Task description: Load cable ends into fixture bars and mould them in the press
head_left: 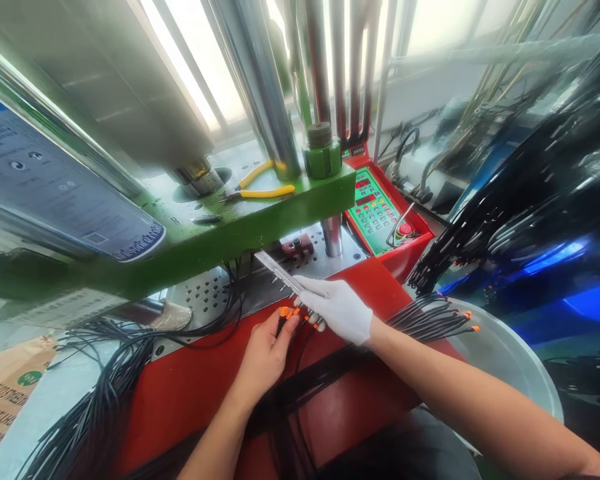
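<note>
Two hands meet at the centre of the frame, over the red bench [190, 393] in front of a green press frame [260, 223]. The bare left hand [266, 355] comes up from the lower middle, its fingers [285, 327] pinched on the orange-tipped cable ends [291, 312], thumb and forefinger closed on the tips. The gloved right hand [341, 308] enters from the lower right and is closed on the near end of a metal bar [279, 270], forefinger laid along it. The bar slants up and left toward the perforated plate [205, 293]. The cable ends lie just below the bar, directly between the two sets of fingers and touching both. In my judgement the bar is held low and flat so the tips stay lined up beside it, and the left pinch steadies single ends. Black leads trail down between the forearms. A further cable bundle [430, 319] rests across the rim of a metal basin [510, 360] at right. Yellow pliers [263, 192] lie on the frame, and a control panel [377, 213] sits right of centre.
</note>
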### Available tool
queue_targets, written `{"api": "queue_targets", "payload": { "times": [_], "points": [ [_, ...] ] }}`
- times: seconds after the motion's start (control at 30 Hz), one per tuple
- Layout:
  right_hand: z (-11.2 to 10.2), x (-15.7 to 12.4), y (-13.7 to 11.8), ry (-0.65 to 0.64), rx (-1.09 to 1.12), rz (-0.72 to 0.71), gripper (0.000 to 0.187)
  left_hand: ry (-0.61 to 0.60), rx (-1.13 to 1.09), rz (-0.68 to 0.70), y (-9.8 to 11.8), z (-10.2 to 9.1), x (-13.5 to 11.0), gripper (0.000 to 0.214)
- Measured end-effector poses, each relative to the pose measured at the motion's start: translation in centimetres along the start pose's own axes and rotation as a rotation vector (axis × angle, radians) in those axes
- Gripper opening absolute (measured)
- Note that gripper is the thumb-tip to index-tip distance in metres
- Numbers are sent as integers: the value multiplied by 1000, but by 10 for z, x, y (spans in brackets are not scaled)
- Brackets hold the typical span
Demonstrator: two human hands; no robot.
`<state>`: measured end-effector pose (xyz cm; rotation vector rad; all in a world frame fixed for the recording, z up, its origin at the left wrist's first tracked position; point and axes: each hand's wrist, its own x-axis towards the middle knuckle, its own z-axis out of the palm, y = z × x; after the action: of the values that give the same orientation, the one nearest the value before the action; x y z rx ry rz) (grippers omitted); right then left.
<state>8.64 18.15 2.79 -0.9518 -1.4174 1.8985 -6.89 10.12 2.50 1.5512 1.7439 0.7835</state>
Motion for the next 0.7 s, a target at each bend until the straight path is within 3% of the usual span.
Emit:
{"api": "queue_targets", "payload": {
  "times": [0.1, 0.17, 0.27, 0.37, 0.5, 0.7],
  "points": [
    [3, -1, 1, 29, -74, -11, 43, 54, 146, 37, 4, 4, -1, 27],
    [3, -1, -1, 7, -87, -21, 43, 33, 119, 33, 5, 3, -1, 29],
    [0, -2, -3, -38, -93, -3, 42, -22, -112, -95, 3, -6, 2, 34],
    [-5, 0, -4, -74, -119, 37, 44, 19, -404, -200, -1, -16, 6, 35],
    [-6, 0, -5, -100, -176, 50, 37, -51, -724, -281, -3, -16, 7, 29],
    [-2, -6, -12, -176, -197, 20, 48, -92, -769, -272, -1, -9, 3, 20]
  ]
}}
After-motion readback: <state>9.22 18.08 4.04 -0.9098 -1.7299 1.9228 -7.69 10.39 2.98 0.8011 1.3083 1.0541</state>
